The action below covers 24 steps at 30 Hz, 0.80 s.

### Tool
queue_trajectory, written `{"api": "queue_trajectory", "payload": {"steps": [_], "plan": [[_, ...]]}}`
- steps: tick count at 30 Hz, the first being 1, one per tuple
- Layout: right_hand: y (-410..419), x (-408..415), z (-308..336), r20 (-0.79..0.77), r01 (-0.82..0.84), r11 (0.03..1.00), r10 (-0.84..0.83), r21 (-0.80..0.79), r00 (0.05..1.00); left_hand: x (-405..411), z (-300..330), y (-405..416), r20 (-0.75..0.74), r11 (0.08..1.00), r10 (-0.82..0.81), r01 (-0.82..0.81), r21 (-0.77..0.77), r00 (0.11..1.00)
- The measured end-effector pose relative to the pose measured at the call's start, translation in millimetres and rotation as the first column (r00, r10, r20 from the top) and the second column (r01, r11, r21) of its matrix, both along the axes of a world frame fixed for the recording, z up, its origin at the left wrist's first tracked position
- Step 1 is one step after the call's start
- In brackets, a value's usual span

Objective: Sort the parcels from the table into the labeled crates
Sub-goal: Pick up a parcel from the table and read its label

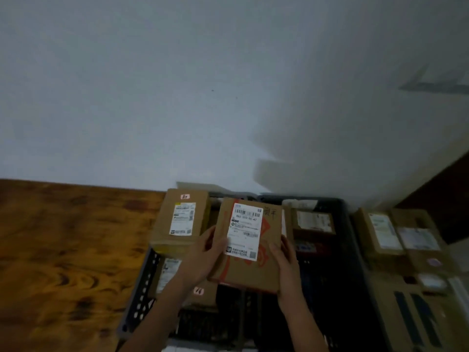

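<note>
Parcel (247,243) held over dark crate (337,250), label up, long axis running away toward white wall (177,97). Left hand (206,252) and right hand (284,260) curled round its side edges. Wooden counter (71,250) left.

1. Wooden table (63,250) at left, dark-grained, meeting the pale wall
2. Nothing certain about contact with the gray perforated crate (142,288) at its right edge
3. Bare tabletop wherever visible
</note>
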State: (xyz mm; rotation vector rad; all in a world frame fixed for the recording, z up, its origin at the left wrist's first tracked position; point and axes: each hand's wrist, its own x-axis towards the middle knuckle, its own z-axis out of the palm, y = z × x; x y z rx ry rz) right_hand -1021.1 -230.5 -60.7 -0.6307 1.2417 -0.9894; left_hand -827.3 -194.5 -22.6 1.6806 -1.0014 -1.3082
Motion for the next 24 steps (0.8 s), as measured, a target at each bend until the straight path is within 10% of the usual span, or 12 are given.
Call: {"api": "queue_trajectory", "payload": {"steps": [5,9,24], "plan": [[-52.1,14.5,-21.9,-0.018,-0.172,0.984,0.172,0.043,0.985,-1.2,-26.5,-11.8,0.453,0.985,-0.163,0.171,0.024,0.877],[-83.6,30.2,-41.8,-0.063,-0.207,0.975,0.212,0.086,0.975,17.0,-60.3,-24.7,0.73,0.927,-0.33,0.354,0.128,0.599],[-131.9,97.2,-73.1,-0.418,-0.418,0.896,0.442,0.153,0.794,80.4,-118.3,-68.3,0.768,0.925,-0.207,0.376,-0.047,0.607]]}}
